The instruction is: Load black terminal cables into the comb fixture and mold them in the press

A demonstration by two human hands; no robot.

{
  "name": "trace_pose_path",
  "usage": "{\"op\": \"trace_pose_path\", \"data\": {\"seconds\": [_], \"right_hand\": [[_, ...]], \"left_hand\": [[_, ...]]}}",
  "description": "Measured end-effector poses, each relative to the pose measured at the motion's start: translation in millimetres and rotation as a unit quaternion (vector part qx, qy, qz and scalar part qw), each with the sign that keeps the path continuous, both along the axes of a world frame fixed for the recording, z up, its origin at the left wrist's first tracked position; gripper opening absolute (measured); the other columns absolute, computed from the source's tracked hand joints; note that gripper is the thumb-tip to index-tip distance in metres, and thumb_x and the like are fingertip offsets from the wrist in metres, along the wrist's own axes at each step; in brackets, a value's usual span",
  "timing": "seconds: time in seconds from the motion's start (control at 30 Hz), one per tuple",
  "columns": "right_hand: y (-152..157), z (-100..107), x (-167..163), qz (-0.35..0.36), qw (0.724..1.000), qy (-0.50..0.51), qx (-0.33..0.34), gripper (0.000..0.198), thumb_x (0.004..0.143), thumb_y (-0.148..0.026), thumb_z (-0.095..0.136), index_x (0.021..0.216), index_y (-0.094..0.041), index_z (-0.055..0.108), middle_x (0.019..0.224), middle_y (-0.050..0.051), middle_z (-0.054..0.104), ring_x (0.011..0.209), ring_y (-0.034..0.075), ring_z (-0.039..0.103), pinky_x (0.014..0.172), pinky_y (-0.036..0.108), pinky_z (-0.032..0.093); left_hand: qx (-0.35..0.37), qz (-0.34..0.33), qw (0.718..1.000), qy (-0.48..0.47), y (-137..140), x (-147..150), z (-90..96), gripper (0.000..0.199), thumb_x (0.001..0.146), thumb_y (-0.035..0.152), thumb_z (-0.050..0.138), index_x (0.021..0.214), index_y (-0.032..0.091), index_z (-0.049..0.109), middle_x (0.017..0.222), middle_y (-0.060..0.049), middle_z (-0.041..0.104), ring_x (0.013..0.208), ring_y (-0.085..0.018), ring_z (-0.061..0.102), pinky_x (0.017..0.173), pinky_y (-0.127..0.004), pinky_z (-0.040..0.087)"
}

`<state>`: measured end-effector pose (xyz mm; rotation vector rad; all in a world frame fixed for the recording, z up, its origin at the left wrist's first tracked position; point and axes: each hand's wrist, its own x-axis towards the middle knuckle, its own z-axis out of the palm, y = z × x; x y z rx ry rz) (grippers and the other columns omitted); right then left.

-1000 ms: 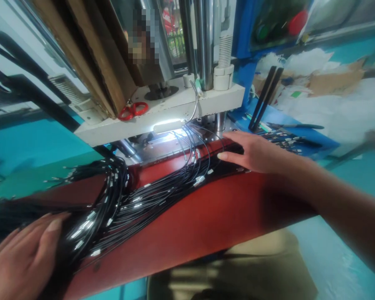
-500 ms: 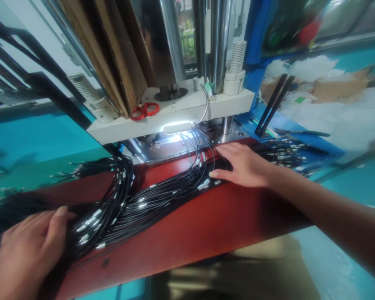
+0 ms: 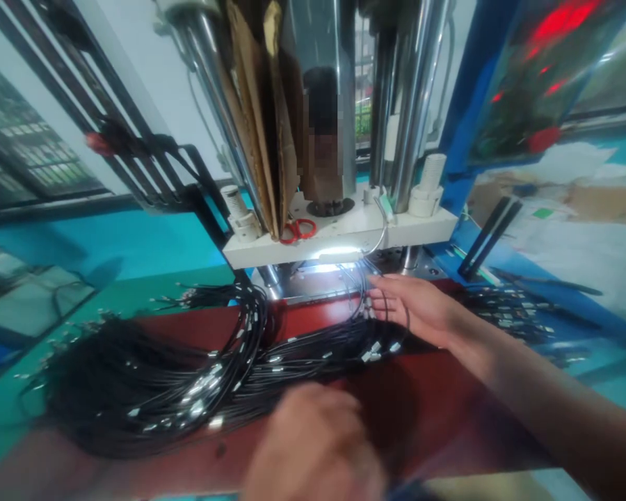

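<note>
My right hand (image 3: 420,306) reaches in from the right, palm turned toward me and fingers stretched left. It is open behind several thin black cables (image 3: 362,289) that hang out from under the lit press plate (image 3: 334,243); they cross in front of its fingers, and I see no firm grip. My left hand (image 3: 316,445) is blurred at the bottom centre, near the red work surface (image 3: 422,396). Its fingers are smeared and whatever it may hold is hidden. Beyond it lies a large curved bundle of black cables (image 3: 135,383) with shiny metal ends.
Red-handled scissors (image 3: 298,229) rest on the press plate beside upright cardboard (image 3: 255,118). Right of the press are two black bars (image 3: 490,236) and another cable bundle (image 3: 511,313). A blue control box with red lights (image 3: 547,76) stands at upper right.
My left hand has left the cable bundle at the left and moved right, to the bottom centre. My right hand has turned from palm down to palm facing me. The view has shifted.
</note>
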<state>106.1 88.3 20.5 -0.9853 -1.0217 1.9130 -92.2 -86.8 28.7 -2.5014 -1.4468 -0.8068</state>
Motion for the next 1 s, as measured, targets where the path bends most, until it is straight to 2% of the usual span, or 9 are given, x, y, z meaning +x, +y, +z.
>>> {"op": "trace_pose_path", "data": {"seconds": [0.07,0.13,0.23,0.4,0.47,0.53,0.6,0.67,1.0], "right_hand": [[1,11,-6,0.027,0.997,0.027,-0.061,0.013,0.089,-0.025,0.062,0.097,-0.015,0.062,0.087,0.009,0.07,0.076,0.017,0.068,0.076,0.029,0.057],[2,25,-16,0.053,0.992,0.073,-0.089,0.012,0.09,-0.022,0.054,0.095,-0.014,0.061,0.083,0.009,0.07,0.073,0.018,0.068,0.074,0.032,0.058],[0,44,-31,0.06,0.986,0.135,-0.073,0.013,0.089,-0.017,0.047,0.09,-0.015,0.06,0.082,0.009,0.07,0.076,0.019,0.069,0.079,0.035,0.058],[-6,33,-3,0.139,0.973,0.035,0.182,0.039,0.095,-0.046,0.048,0.116,-0.017,0.061,0.111,0.013,0.069,0.107,0.025,0.065,0.098,0.044,0.05],[-8,14,28,0.196,0.906,-0.147,0.345,0.067,0.079,-0.056,0.069,0.135,-0.021,0.053,0.133,0.013,0.06,0.126,0.03,0.052,0.11,0.049,0.038],[-10,-9,56,0.139,0.795,-0.357,0.471,0.094,0.063,-0.062,0.08,0.142,-0.022,0.049,0.144,0.016,0.05,0.135,0.039,0.041,0.114,0.057,0.026],[-13,-28,73,0.114,0.687,-0.477,0.535,0.093,0.067,-0.066,0.075,0.144,-0.02,0.049,0.147,0.018,0.047,0.135,0.041,0.038,0.113,0.062,0.024],[-17,-40,76,0.118,0.63,-0.525,0.56,0.08,0.079,-0.065,0.064,0.144,-0.021,0.049,0.146,0.016,0.049,0.134,0.039,0.041,0.111,0.061,0.028],[-29,-42,47,0.108,0.629,-0.539,0.549,0.065,0.089,-0.062,0.053,0.14,-0.021,0.054,0.141,0.01,0.056,0.127,0.033,0.045,0.108,0.055,0.034]], "left_hand": [[0.017,-0.083,0.996,-0.007,5,40,-15.6,0.038,0.101,0.04,0.032,0.085,0.035,0.067,0.092,0.01,0.074,0.095,-0.006,0.066,0.09,-0.015,0.053],[0.004,-0.143,0.99,0.004,17,64,-29.4,0.028,0.099,0.037,0.041,0.106,0.028,0.067,0.118,0.003,0.07,0.117,-0.011,0.059,0.106,-0.022,0.047],[-0.048,-0.128,0.99,0.042,46,67,-40.1,0.05,0.098,0.038,0.041,0.139,0.01,0.047,0.144,-0.013,0.051,0.136,-0.025,0.044,0.113,-0.04,0.042],[-0.049,0.006,0.995,0.085,88,24,-45.1,0.053,0.099,0.045,0.039,0.142,0.015,0.043,0.143,-0.016,0.052,0.13,-0.026,0.051,0.107,-0.043,0.044],[-0.012,0.019,0.994,0.104,94,10,-46.8,0.053,0.098,0.046,0.041,0.142,0.016,0.043,0.144,-0.015,0.05,0.132,-0.027,0.049,0.111,-0.046,0.039],[0.009,0.016,0.993,0.115,94,2,-47.1,0.056,0.096,0.049,0.043,0.142,0.016,0.043,0.145,-0.015,0.049,0.133,-0.028,0.047,0.113,-0.048,0.035],[0.013,0.01,0.992,0.121,92,-1,-45.5,0.058,0.095,0.052,0.044,0.141,0.017,0.045,0.145,-0.014,0.05,0.133,-0.028,0.047,0.113,-0.048,0.035],[0.011,0.001,0.992,0.129,90,-4,-43.0,0.055,0.094,0.052,0.045,0.139,0.019,0.047,0.143,-0.012,0.052,0.132,-0.028,0.048,0.112,-0.047,0.036],[0.03,-0.024,0.989,0.145,89,-29,-42.2,0.036,0.095,0.046,0.048,0.111,0.019,0.064,0.129,-0.01,0.064,0.126,-0.026,0.054,0.113,-0.044,0.036]]}}
